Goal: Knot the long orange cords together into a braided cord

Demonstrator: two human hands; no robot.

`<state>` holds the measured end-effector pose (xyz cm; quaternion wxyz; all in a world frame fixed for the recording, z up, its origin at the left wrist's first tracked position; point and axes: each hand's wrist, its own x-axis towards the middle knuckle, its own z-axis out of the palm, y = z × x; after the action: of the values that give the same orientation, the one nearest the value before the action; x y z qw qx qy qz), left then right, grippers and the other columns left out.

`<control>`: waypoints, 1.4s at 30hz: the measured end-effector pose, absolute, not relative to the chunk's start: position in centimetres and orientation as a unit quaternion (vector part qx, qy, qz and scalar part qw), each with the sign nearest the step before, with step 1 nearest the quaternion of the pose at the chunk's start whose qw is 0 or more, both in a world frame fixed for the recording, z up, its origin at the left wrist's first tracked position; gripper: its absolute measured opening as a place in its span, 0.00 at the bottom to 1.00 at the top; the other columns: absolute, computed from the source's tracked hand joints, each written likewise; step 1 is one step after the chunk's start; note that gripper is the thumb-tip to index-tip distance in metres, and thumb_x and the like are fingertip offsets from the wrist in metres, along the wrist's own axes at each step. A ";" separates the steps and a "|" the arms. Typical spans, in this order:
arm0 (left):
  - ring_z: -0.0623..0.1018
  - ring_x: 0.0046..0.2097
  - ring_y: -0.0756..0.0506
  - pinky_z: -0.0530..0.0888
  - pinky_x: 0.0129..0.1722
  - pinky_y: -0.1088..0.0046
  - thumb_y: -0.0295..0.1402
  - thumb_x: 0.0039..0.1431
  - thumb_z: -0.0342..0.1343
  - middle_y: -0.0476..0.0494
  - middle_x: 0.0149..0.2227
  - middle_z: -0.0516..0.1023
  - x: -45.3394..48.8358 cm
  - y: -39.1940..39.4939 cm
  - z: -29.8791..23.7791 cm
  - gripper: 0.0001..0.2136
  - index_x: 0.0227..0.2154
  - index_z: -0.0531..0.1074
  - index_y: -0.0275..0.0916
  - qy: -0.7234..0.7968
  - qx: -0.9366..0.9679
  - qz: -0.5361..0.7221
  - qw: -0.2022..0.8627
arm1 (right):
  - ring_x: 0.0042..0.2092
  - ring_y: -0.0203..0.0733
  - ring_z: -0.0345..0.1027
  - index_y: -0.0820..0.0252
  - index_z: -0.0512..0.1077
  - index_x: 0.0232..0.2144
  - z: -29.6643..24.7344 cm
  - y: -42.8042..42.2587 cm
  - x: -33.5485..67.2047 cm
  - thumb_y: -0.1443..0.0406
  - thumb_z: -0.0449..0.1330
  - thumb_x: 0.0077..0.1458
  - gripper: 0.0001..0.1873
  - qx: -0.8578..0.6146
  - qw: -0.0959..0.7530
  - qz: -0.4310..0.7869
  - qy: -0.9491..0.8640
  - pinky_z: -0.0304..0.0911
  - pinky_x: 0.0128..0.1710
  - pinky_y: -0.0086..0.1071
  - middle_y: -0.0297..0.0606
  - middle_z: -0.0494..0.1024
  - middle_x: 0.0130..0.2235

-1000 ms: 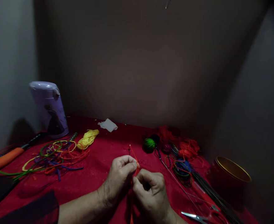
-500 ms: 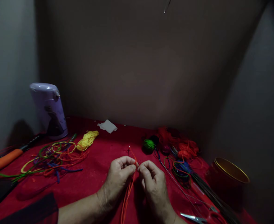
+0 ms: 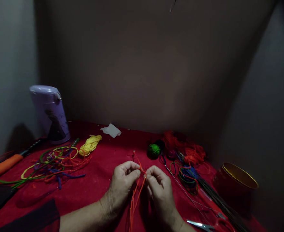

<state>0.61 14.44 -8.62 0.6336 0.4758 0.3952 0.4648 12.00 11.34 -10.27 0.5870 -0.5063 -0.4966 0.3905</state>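
Note:
My left hand (image 3: 122, 187) and my right hand (image 3: 159, 190) meet over the red cloth (image 3: 100, 180), fingertips pinched together on orange cords (image 3: 135, 196). The cords hang down between my wrists toward the bottom edge. A thin wire end (image 3: 134, 155) sticks up just beyond my fingers. Both hands are closed around the cords at the same spot.
A lilac jug (image 3: 50, 112) stands back left, beside a tangle of coloured cords (image 3: 52, 161) and a yellow skein (image 3: 90, 144). White paper scrap (image 3: 111, 130) lies at the back. Green ball (image 3: 154, 150), red yarn (image 3: 190, 151), wires and scissors (image 3: 204, 225) lie right, near a gold-rimmed tin (image 3: 238, 180).
My right hand has moved up from below the left hand to level with it, and the orange cords now hang spread between my wrists.

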 end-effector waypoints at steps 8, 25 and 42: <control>0.57 0.19 0.56 0.55 0.18 0.81 0.30 0.43 0.54 0.54 0.17 0.62 0.7 14.5 -8.7 0.04 0.22 0.67 0.34 0.403 0.494 0.463 0.616 | 0.21 0.30 0.46 0.60 0.59 0.21 -10.2 11.0 12.1 0.64 0.53 0.50 0.09 -0.390 0.642 0.469 -0.464 0.45 0.19 0.25 0.27 0.57 0.19; 0.64 0.25 0.53 0.61 0.24 0.79 0.31 0.46 0.54 0.50 0.21 0.67 1.1 14.1 -9.1 0.06 0.22 0.67 0.33 0.368 0.538 0.450 0.610 | 0.23 0.31 0.54 0.64 0.65 0.22 -10.6 12.1 11.8 0.54 0.53 0.54 0.19 -0.488 0.582 0.439 -0.480 0.51 0.21 0.24 0.30 0.62 0.21; 0.70 0.39 0.45 0.65 0.39 0.71 0.26 0.52 0.47 0.43 0.36 0.72 -1.3 20.1 -4.9 0.08 0.32 0.70 0.37 0.529 0.745 0.387 0.127 | 0.23 0.33 0.50 0.62 0.63 0.18 -10.5 12.7 12.1 0.59 0.54 0.52 0.15 -0.541 0.547 0.351 -0.534 0.47 0.21 0.26 0.29 0.58 0.19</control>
<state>-1.30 20.14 -4.92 0.1269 0.7450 0.5287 0.3866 12.14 12.69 -10.52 0.5471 -0.5407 -0.5341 0.3508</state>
